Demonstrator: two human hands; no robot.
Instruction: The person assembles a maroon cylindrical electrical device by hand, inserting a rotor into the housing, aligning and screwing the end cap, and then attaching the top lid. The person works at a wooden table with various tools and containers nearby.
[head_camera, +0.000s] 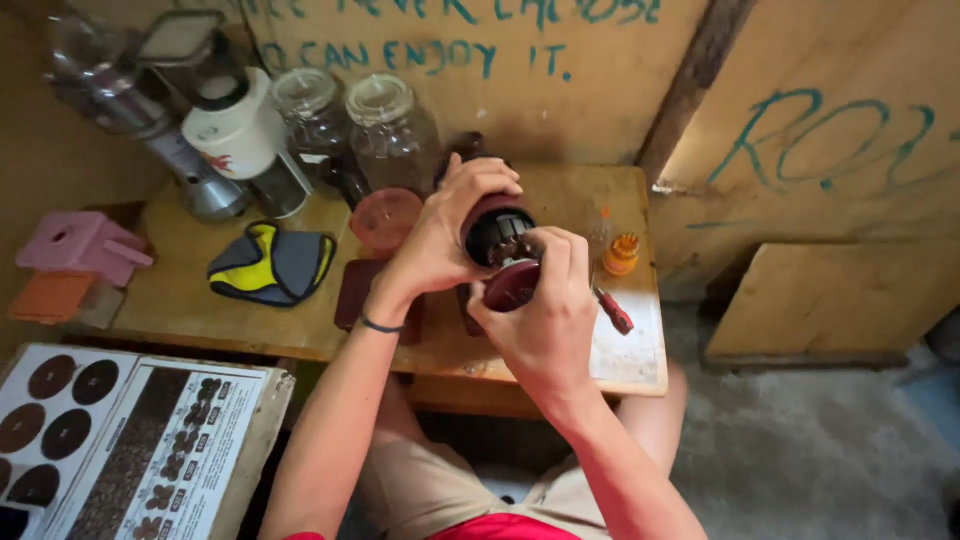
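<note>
Both hands gripping dark red grinder (497, 232), glass jars (392, 130) behind, screwdriver (613, 310) beside

Person, seated: bare forearms, thin dark band on left wrist (380, 325); beige shorts (425, 490); red garment (500, 527) at waist.

Maroon grinder body (497, 222), yellow-and-grey pouch (271, 263), pink block (80, 245), orange cap (622, 253)

Printed cardboard box (140, 440) at lower left: white panel with dark brown discs and a dark strip. Teal hand-painted lettering (450, 45) spans the plywood wall (600, 90) behind the table.
</note>
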